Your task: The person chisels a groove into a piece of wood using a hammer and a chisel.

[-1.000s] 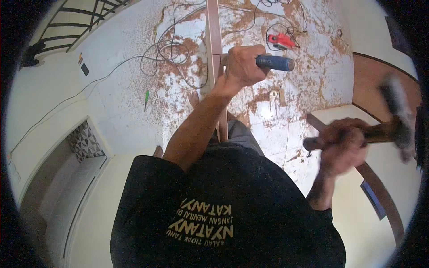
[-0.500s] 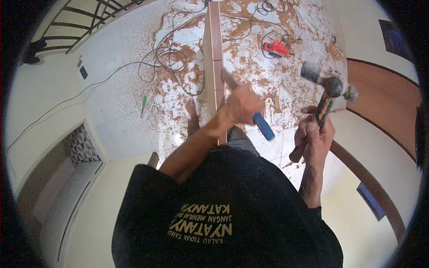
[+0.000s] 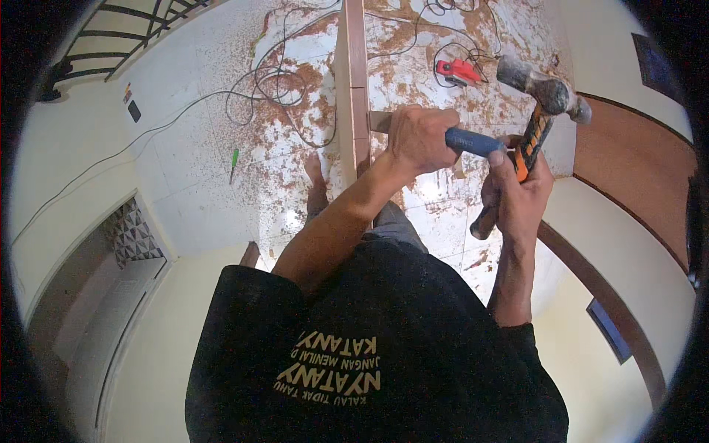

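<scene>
Chisel risk: the blade could skid or split the wood, in my judgement, if pushed at a poor angle to the narrow edge.
Hammer risk: a glancing blow could land on the knuckles, since the fist sits close to the chisel's butt.
Floor risk: shavings and a loose cord (image 3: 281,90) could cost the bare foot (image 3: 315,168) its grip.
Left hand (image 3: 424,140): closed firmly around the chisel (image 3: 474,142), blue handle jutting right, blade pointing left.
Right hand (image 3: 521,193): wrapped around the hammer (image 3: 545,98), head up; thumb at the chisel's butt, contact uncertain.
Board (image 3: 358,63): on edge, between the legs; blade at its right side, depth of bite cannot be told.
Floor (image 3: 185,181): red power tool (image 3: 459,72) beyond the hands, green screwdriver (image 3: 235,159) at left.
</scene>
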The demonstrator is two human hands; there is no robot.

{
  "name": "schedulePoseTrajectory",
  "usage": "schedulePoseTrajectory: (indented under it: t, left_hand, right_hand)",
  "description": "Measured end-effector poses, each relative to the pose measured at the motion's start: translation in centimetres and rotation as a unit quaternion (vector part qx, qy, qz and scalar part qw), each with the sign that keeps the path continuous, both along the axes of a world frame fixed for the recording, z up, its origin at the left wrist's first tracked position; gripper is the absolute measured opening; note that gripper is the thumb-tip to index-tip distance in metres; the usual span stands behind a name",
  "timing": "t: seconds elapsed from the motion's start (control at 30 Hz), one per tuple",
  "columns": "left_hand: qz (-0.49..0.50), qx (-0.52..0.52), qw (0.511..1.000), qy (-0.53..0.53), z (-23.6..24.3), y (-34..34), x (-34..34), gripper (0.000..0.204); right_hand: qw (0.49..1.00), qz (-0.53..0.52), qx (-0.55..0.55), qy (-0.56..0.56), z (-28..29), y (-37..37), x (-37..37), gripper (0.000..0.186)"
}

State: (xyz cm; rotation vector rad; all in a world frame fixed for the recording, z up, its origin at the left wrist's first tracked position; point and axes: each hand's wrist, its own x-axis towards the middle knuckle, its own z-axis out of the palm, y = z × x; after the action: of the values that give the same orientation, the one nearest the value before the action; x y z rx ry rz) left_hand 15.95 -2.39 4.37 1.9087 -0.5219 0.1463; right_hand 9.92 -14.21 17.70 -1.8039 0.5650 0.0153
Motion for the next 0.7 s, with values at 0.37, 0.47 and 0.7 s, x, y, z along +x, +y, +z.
schedulePoseTrajectory:
  t: [0.37,0.47,0.7]
  left_hand:
    - [0.014,0.032,0.997,0.062,-0.2,0.0,1.8,0.012]
    - [0.011,0.038,0.996,0.074,-0.3,0.0,1.9,0.012]
    - [0.001,0.039,0.996,0.081,-0.4,-0.1,2.1,0.013]
  right_hand:
    - [1.000,0.013,-0.020,-0.004,-1.1,0.0,2.3,0.023]
    - [1.000,0.010,0.000,-0.009,-1.3,-0.1,2.4,0.024]
    - [1.000,0.010,-0.016,0.003,-1.3,-0.2,2.6,0.025]
